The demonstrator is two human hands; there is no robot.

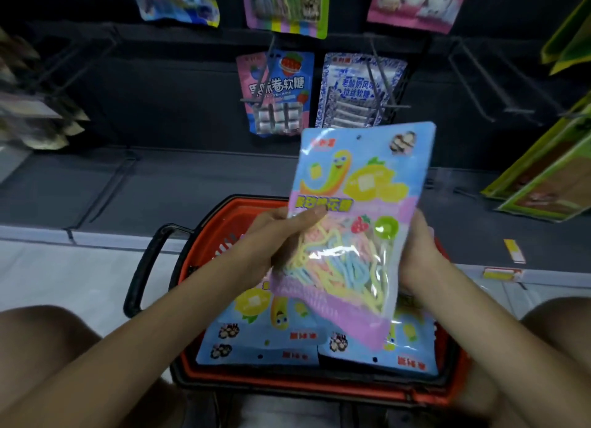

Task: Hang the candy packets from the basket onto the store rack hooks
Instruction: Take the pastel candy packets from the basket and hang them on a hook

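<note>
The left hand [271, 239] and right hand [419, 255] hold the rainbow candy packet [358, 204] above the red basket [243, 205], fingers curled round its side edges. Its small hang hole [358, 137] could miss the hook [382, 76], which seems already loaded, and the packet could drop.

A single head-worn view looks steeply down, close over the basket [204, 232], toward the rack [160, 108].
</note>
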